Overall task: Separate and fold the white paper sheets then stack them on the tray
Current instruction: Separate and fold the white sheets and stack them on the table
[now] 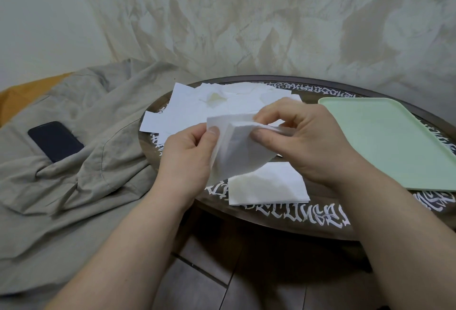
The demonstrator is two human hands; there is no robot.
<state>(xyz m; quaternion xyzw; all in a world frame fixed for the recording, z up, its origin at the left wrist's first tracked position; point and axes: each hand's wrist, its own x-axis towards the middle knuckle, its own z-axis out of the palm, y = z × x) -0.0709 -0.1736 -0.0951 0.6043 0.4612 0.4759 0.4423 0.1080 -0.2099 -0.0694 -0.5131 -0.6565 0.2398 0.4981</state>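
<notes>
One white sheet (240,151) (creased) — between both hands

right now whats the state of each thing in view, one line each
left hand: pinching the held sheet's left edge
right hand: pinching the same sheet's top
held sheet: lifted off the table, partly folded
tray: flat on the table, nothing on it
loose sheets: spread unfolded at the back
near stack: flat by the table's front edge
phone: screen dark, on the cloth

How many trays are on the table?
1. The green tray lies on the right side of the round table, beside the right hand; its right end runs out of view.
</notes>
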